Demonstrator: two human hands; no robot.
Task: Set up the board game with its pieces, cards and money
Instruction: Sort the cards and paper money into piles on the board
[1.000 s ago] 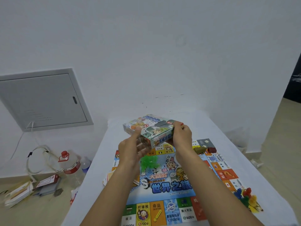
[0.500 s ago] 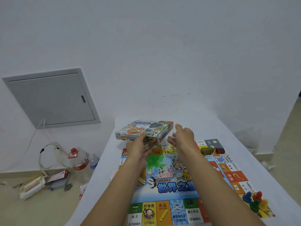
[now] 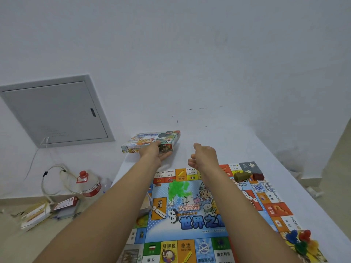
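Left hand [image 3: 152, 151] grips the game box [image 3: 150, 141], now lower at centre frame; right hand [image 3: 204, 155] has let go, fingers loosely open.

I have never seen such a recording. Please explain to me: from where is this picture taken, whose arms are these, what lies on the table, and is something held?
There is no machine: a person wears a camera on the head, so you look forward and down along their own bare arms. On the white table lies an opened colourful game board. On it are green plastic pieces, two small blocks, olive and dark red, and coloured pawns at the near right corner. The left hand touches the game box at the table's far edge; whether it grips it I cannot tell. The right hand holds nothing, fingers loosely curled.
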